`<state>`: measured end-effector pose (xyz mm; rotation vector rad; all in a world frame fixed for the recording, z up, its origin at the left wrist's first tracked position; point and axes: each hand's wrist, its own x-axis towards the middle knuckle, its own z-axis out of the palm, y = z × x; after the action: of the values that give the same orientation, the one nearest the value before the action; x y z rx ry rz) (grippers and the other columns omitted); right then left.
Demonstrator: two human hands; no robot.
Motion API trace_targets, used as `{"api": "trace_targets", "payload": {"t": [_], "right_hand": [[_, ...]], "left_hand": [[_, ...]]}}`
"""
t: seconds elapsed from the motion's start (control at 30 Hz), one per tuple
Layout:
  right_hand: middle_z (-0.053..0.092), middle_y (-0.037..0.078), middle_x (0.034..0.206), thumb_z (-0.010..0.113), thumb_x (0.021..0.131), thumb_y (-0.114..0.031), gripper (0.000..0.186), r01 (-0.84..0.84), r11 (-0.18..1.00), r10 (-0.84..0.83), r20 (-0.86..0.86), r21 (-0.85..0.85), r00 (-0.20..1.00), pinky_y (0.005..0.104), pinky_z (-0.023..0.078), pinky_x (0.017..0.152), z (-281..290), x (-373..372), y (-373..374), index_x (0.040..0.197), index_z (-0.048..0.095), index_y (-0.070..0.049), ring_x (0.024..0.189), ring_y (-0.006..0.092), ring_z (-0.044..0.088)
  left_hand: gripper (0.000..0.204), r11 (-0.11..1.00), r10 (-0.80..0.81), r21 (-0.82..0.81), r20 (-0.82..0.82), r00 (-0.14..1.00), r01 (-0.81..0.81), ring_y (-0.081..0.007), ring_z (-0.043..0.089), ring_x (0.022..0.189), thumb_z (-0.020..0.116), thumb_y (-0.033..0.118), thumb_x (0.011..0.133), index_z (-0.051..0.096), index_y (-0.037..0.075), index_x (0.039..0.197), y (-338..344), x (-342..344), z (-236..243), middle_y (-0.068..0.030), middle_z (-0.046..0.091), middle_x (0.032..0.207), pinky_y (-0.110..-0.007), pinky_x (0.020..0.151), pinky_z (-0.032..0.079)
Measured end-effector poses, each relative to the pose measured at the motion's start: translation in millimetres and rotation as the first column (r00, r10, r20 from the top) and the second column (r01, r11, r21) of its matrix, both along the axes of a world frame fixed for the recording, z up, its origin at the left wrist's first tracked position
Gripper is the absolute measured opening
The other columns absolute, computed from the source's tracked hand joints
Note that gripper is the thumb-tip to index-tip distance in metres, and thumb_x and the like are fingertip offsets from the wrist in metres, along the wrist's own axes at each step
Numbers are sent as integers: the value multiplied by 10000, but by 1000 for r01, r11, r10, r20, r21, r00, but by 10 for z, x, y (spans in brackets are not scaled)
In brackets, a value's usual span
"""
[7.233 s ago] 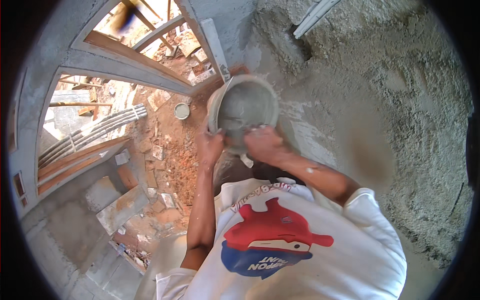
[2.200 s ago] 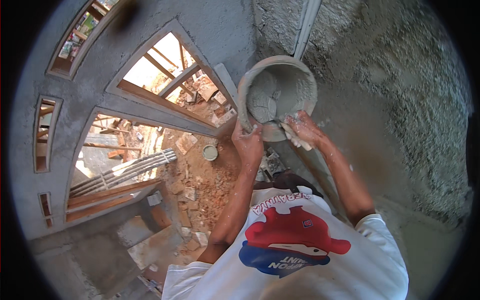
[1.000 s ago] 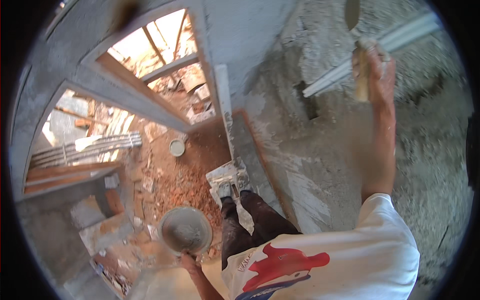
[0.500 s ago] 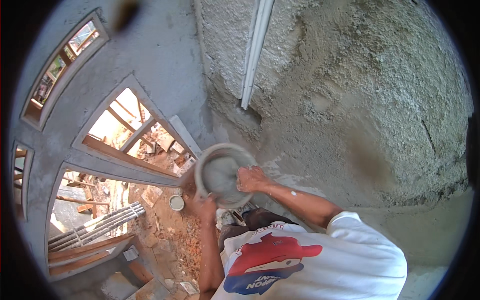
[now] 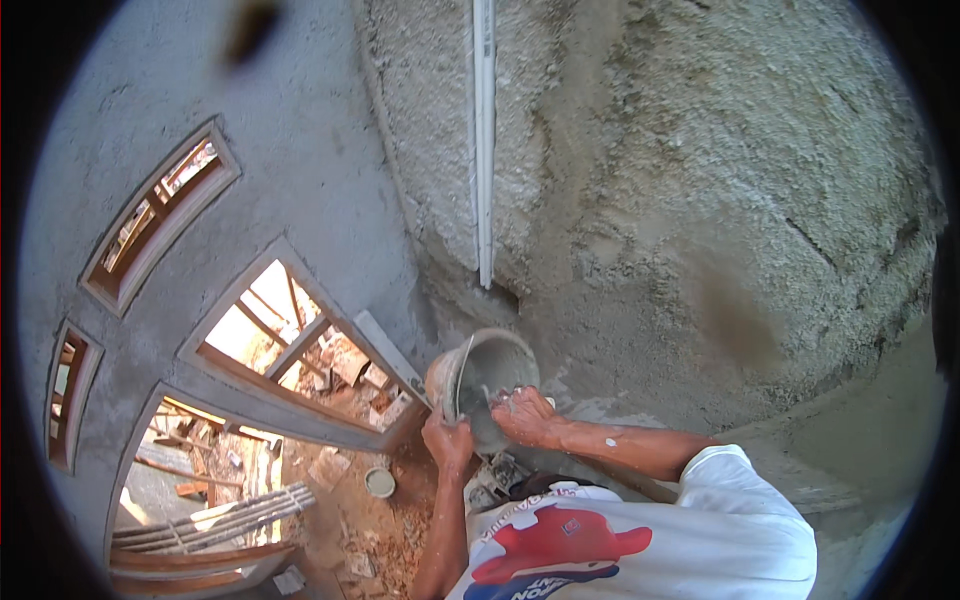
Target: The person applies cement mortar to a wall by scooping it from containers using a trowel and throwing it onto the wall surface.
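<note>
At the lower centre of the frame, a grey bucket [image 5: 446, 377] tips toward the right, its mouth turned mostly to the camera. The left hand [image 5: 447, 440] is clamped on the near left part of its rim, and the bucket appears to be held up above the rubble floor [image 5: 400, 540]. The right hand [image 5: 525, 416] is at the mouth with its fingers curled in; a small pale bit shows just beyond them, but I cannot tell whether the hand grips a tool. Some grey wet mix [image 5: 476, 403] lies inside, so the bucket is not used up, though how much is left is unclear.

The left wall [image 5: 290, 120], filling the upper left, looks even and smooth around its window frames [image 5: 160, 220], and I judge that surface to be finished. The right wall [image 5: 700, 180] is coarse and bumpy over most of the upper right; only the darker, damp-looking stretch low down, near the bucket, seems flatter, so most of that side looks undone. White pipes [image 5: 484, 150] run down at the top centre, ending at an unfilled hole [image 5: 507, 297]. A small tub [image 5: 380, 482] stands on the floor, left of the left hand.
</note>
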<state>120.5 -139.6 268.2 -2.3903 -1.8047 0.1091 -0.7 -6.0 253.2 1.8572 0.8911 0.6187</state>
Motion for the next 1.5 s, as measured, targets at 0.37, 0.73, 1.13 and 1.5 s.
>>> {"api": "trace_targets", "payload": {"t": [0.37,0.73,1.13,1.5], "right_hand": [[718,251,982,688,866,-324,381,198,908,-359,-443,-368,821,503,534,821,-208,415,-118,981,668,39,887,335,717],[644,112,710,603,1005,-240,242,308,871,-423,-903,-382,78,367,499,453,-192,413,127,964,655,-8,534,196,616],[648,132,694,685,930,-257,276,58,970,-206,-666,-238,717,420,542,604,461,955,1159,981,680,15,655,254,649],[600,55,667,573,967,-217,239,383,916,-366,-634,-118,682,350,447,524,-778,2282,1859,872,671,-22,567,152,558]], "left_hand": [[683,999,-44,4,254,966,44,-351,681,1140,592,-40,715,563,-3,1396,-272,-162,10,-292,632,1288,-362,907,517],[387,590,506,-766,106,856,-254,-172,651,892,630,-75,796,659,-17,1177,76,-514,-762,-65,710,1000,-319,832,523],[478,375,831,-353,-282,480,-857,-230,661,957,620,-68,762,653,-37,1238,-393,-3061,-1678,-113,695,1118,-340,860,528],[397,-277,892,-257,-426,-148,-926,-132,574,617,621,37,840,583,5,1234,-1601,-3917,-1121,-55,617,884,-293,489,503]]}}
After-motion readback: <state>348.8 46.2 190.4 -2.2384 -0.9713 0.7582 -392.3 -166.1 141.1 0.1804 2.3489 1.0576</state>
